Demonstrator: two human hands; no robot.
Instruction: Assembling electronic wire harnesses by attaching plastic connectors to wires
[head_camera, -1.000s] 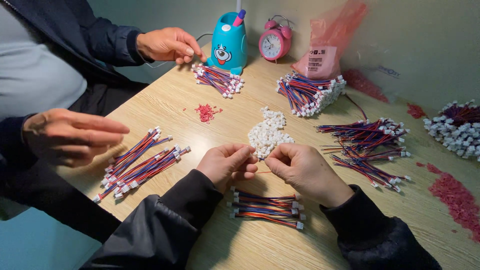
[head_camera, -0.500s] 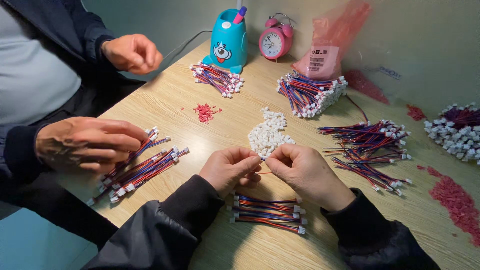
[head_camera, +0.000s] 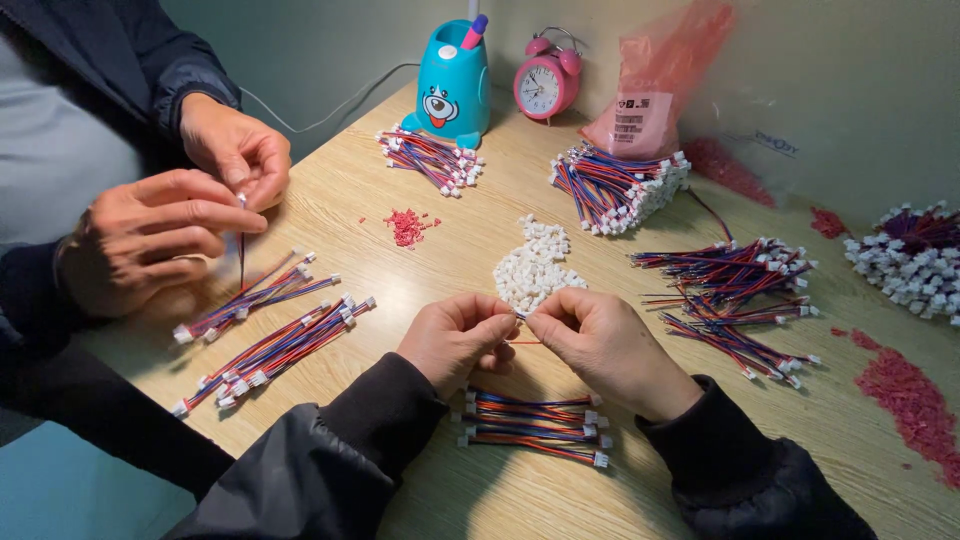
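- Head view: left hand (head_camera: 458, 338) and right hand (head_camera: 598, 345) meet over the desk (head_camera: 480, 255), fingertips pinched shut on a thin red wire (head_camera: 522, 341).
- Pile of white connectors (head_camera: 533, 266) lies just beyond the knuckles, near.
- Finished wire bundle (head_camera: 533, 428) sits beneath the wrists, close to the desk's near edge.
- Co-worker's hands (head_camera: 190, 215) work at the left edge.
- Bare wood opens between the piles.

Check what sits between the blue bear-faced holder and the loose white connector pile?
Head view: a small scatter of red bits on bare wooden table, between holder and pile.
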